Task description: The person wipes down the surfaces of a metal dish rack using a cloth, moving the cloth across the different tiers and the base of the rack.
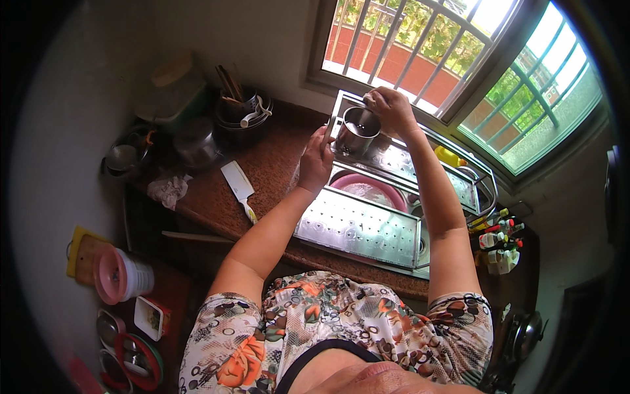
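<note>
My left hand (317, 165) grips the near left end of a stainless steel dish rack (393, 156). My right hand (393, 109) pinches a pale, crumpled cloth or sponge (368, 99) against the rack's far rim, beside a round metal utensil holder (358, 140) standing in the rack. Below the rack, a pink basin (393, 189) with what looks like water sits in the sink, partly covered. In front of it lies a perforated metal draining panel (362, 224) with rows of small holes. My right forearm hides part of the rack and sink.
A kitchen cleaver (238, 183) and crumpled plastic (169, 191) lie left on the brown countertop (275, 143). Pots (197, 140) and a chopstick holder (241, 103) stand behind. Several bottles (494, 239) are at right. A barred window (408, 44) borders the back.
</note>
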A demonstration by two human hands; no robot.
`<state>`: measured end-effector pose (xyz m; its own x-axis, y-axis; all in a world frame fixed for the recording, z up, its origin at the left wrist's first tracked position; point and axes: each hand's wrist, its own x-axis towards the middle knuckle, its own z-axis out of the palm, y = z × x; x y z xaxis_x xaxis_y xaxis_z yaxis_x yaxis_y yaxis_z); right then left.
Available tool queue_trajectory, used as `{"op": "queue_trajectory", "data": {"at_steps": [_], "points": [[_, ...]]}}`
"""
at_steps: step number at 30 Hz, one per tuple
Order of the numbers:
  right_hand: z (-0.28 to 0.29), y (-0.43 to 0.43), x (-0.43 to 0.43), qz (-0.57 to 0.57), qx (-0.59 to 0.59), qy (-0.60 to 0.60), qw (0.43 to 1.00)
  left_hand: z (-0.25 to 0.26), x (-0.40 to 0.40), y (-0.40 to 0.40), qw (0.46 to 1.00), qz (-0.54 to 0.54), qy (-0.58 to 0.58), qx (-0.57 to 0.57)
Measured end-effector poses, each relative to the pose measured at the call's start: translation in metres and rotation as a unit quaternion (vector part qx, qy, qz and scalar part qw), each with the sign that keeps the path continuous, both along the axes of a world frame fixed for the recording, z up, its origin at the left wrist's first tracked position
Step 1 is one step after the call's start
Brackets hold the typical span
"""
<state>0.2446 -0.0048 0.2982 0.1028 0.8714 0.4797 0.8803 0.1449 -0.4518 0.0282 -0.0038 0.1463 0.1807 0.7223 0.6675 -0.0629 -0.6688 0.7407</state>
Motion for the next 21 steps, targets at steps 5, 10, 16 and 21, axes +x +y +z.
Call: {"op": "queue_trajectory", "data": {"at_steps": [5, 10, 16, 21], "points": [[-0.012, -0.069, 0.029, -0.044, 0.229, -0.230, 0.945, -0.004, 0.001, 0.001, 1.000, 0.008, 0.002, 0.019], [-0.021, -0.109, 0.029, -0.047, 0.253, -0.237, 0.937, -0.011, -0.001, 0.006, 0.999, 0.023, 0.012, 0.046], [-0.025, -0.124, 0.019, -0.051, 0.177, -0.218, 0.958, -0.006, -0.001, 0.006, 0.999, 0.013, 0.017, 0.044], [-0.041, -0.136, 0.017, -0.048, 0.110, -0.159, 0.980, -0.007, 0.001, 0.008, 0.998, 0.007, 0.005, 0.063]]}}
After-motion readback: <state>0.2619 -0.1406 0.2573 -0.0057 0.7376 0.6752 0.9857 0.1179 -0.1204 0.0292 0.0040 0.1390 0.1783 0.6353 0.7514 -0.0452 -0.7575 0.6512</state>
